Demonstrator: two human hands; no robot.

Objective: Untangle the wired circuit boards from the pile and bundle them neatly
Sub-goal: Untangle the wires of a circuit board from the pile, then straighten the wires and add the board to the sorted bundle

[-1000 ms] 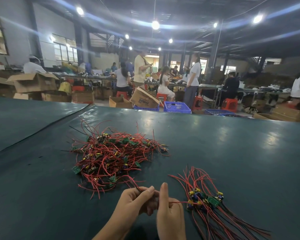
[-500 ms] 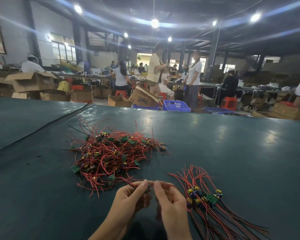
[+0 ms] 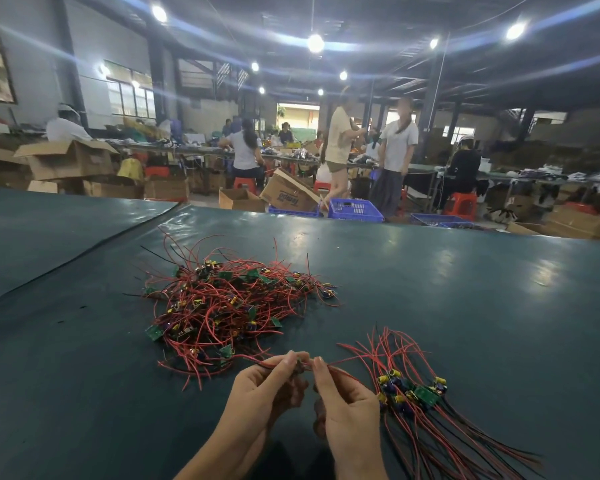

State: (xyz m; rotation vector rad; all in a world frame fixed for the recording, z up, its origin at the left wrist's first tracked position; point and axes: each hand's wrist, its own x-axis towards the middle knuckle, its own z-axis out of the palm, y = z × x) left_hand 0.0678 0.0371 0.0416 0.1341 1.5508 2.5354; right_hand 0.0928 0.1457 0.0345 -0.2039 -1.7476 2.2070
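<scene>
— Now, hands?
— Left hand (image 3: 264, 386) and right hand (image 3: 347, 400): fingertips pinching one red wire (image 3: 257, 359), near centre.
— Stock?
— Tangled pile (image 3: 222, 303) far left; sorted bundle (image 3: 413, 393) near right, on green table (image 3: 465, 306).

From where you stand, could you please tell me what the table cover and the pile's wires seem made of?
Table cover: likely vinyl or coated cloth, teal, semi-gloss; glare patches show. Wires: probably plastic-insulated, smooth red and black; springy curls.
</scene>
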